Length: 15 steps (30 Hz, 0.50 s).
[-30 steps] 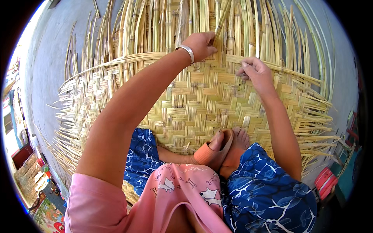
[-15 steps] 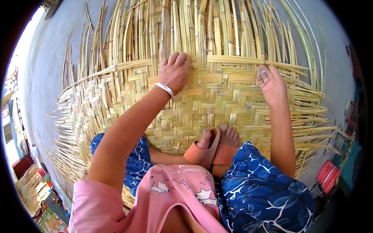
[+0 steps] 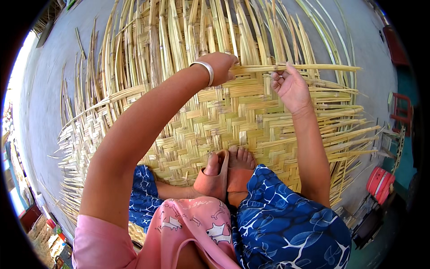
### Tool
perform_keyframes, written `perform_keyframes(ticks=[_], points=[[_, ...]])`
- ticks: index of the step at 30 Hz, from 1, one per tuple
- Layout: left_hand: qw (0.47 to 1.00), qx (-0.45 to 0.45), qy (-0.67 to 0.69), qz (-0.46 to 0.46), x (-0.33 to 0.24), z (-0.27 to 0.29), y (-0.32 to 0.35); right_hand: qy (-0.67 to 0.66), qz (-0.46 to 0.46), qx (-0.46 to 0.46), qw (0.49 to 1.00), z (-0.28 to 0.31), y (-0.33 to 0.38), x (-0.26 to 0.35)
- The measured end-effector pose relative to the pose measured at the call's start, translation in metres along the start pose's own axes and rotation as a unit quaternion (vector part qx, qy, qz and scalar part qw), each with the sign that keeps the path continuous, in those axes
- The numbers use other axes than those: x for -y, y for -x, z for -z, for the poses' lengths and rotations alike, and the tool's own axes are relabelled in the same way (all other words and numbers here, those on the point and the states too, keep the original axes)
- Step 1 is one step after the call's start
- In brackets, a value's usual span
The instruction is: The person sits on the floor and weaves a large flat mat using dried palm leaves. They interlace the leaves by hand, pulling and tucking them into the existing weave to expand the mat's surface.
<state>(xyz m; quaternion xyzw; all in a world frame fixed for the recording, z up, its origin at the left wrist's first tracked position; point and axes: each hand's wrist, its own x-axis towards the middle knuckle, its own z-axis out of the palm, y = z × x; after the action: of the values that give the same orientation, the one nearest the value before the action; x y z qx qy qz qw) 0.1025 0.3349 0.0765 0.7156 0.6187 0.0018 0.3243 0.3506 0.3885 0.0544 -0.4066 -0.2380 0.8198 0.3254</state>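
A large half-woven mat (image 3: 215,112) of split cane strips lies on the floor under me, its long loose strips fanning away at the far side. Across these runs a crosswise cane strip (image 3: 331,67), raised a little at the far edge of the weave. My left hand (image 3: 217,68), with a silver bangle at the wrist, is closed at the strip's left part; its fingertips are partly hidden. Farther right, my right hand (image 3: 291,88) pinches the same strip between thumb and fingers, palm turned up.
My feet in orange sandals (image 3: 211,183) rest on the mat's near part. Grey floor (image 3: 53,85) surrounds the mat. A red-pink round container (image 3: 380,181) and a dark red stool-like object (image 3: 402,107) stand at the right. Loose strip ends stick out on both sides.
My left hand has moved right and closed at the crosswise strip. My right hand has gone left and slightly up to pinch it. The strip is now lifted, and the view has shifted.
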Motion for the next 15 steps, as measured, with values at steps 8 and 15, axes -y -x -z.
perform_keyframes(ticks=[8,15], points=[[0.992,-0.078,0.019,0.097,-0.003,-0.008,0.000,0.246,0.013,0.041,0.968,-0.028,-0.042,0.025],[0.907,-0.263,0.265,0.194,0.011,-0.030,0.007,0.687,0.169,0.033,0.706,-0.049,-0.114,0.021]])
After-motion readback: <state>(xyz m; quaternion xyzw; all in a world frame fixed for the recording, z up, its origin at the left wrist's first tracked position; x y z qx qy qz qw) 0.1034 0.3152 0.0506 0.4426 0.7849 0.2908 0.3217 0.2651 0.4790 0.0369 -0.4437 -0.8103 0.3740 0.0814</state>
